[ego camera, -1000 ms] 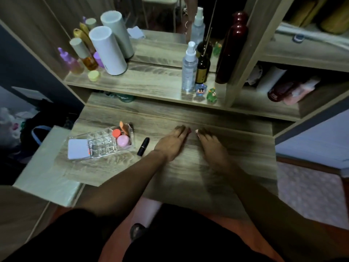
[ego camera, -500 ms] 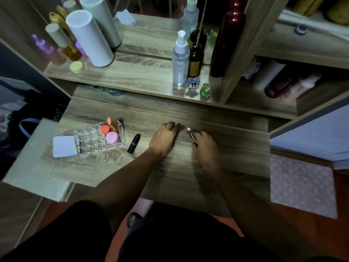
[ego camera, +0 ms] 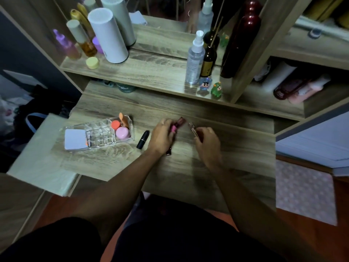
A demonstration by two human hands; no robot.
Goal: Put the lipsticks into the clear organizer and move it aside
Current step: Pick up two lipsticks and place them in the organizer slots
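The clear organizer (ego camera: 100,136) lies on the left of the wooden desk (ego camera: 236,148), with a white pad, an orange cap and a pink jar in it. A black lipstick (ego camera: 143,139) lies on the desk just right of it. My left hand (ego camera: 162,136) is closed around a pink and dark red lipstick (ego camera: 177,125), whose ends stick out past my fingers. To the right, my right hand (ego camera: 206,141) grips a slim metallic lipstick (ego camera: 192,129) that points up and left. Both hands hover over the middle of the desk.
A raised shelf (ego camera: 141,72) behind the desk carries white cylinders, a spray bottle, a dark bottle, a tall red bottle and two small figurines. A side cubby at right holds more bottles. A pale board juts out left of the desk.
My left hand has closed and picked up the pink and dark red lipstick. My right hand has raised the metallic lipstick slightly. The camera has tilted a little.
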